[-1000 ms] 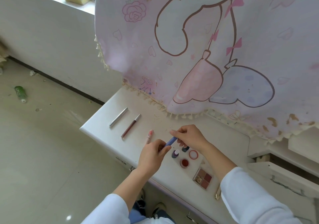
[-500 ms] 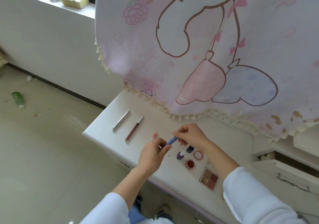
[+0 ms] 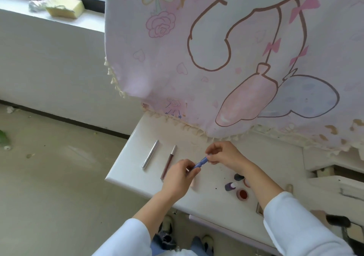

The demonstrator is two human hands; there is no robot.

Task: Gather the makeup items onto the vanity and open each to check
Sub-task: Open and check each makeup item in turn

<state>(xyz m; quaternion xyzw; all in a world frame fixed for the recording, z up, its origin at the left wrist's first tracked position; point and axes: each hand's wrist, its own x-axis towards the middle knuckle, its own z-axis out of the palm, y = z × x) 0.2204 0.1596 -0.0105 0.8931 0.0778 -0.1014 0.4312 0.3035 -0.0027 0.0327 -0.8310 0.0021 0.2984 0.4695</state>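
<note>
White and a little scuffed, the vanity surface [image 3: 137, 169] juts out under a pink cartoon-print cloth [image 3: 216, 48] with a tasselled hem, beside a pale floor and a windowsill holding a yellow sponge [image 3: 65, 7]. Both hands meet just above the surface on one small blue stick [image 3: 201, 162] — the left hand [image 3: 178, 176] has its grip pinched closed around the lower end, the right hand [image 3: 224, 154] has its fingertips closed on the upper end, and the stick lies slanted between them. Whether its cap is on or parting cannot be told. To the left lie a silver tube [image 3: 150, 154] and a brown pencil with a white cap [image 3: 169, 162], side by side and a little apart. Near the right forearm sit a small purple bottle [image 3: 230, 186], a dark cap [image 3: 238, 177] and an open round pot of red colour [image 3: 242, 194] — close together. A pale pink stick [image 3: 195, 184] shows partly beneath the left hand.
</note>
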